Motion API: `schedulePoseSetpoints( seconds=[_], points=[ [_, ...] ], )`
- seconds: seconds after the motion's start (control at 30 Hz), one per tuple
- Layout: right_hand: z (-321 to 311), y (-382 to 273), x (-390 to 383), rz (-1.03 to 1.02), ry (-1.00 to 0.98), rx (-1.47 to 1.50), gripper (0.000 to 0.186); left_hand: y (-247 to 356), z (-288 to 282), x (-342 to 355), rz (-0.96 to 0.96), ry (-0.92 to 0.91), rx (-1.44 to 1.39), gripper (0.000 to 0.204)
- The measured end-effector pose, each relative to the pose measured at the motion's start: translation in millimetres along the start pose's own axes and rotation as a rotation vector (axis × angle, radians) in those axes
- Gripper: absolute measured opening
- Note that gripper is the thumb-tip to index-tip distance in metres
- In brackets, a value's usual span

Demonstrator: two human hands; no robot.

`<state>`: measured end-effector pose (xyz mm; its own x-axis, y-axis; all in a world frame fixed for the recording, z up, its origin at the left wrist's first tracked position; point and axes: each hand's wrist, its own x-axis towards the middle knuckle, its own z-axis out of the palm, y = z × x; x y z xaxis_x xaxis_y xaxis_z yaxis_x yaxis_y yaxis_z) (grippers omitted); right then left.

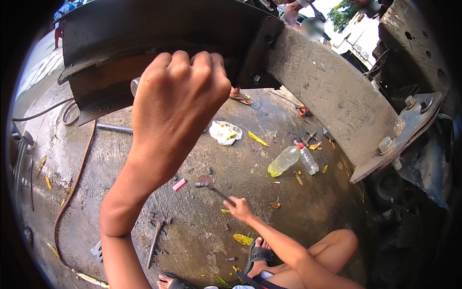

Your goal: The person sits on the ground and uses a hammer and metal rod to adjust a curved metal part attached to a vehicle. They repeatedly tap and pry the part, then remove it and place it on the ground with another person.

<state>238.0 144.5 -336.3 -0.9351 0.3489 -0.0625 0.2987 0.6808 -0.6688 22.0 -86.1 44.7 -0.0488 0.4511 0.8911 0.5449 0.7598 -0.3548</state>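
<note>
My left hand [180, 94] is raised in a fist in front of a dark steel beam [103, 36]. The round end of a metal piece [135, 87] sticks out on the fist's left side; the rest of it is hidden by the hand. Lower down, my right hand [239, 210] is closed round the handle of a hammer [206, 183], its head pointing up and left, above the concrete floor. A bolted flange [254, 78] joins the beam to a curved grey steel arm [332, 86].
A second hammer [155, 236] lies on the wet concrete. Two plastic bottles [285, 161], a white bag [224, 133] and a pink piece [179, 185] lie about. A brown hose [79, 183] runs along the left. Another person's arm [292, 12] shows at the top. Bolted plates [399, 137] stand at right.
</note>
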Motion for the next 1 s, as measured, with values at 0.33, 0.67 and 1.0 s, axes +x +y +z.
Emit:
schedulePoseSetpoints(
  seconds=[0.33,0.67,1.0],
  points=[
    [-59.4,-171.4,113.3,-0.325,0.623,0.41,0.024,-0.3,4.4,-3.3,0.002,0.004,-0.006,0.019],
    [-164.7,-313.2,144.6,-0.535,1.051,0.695,0.038,0.1,2.2,-1.8,0.006,0.002,-0.013,0.009],
    [-160.7,-305.8,149.3,-0.565,1.268,0.346,0.026,-5.4,6.3,1.8,-0.024,0.006,-0.071,0.011]
  ],
)
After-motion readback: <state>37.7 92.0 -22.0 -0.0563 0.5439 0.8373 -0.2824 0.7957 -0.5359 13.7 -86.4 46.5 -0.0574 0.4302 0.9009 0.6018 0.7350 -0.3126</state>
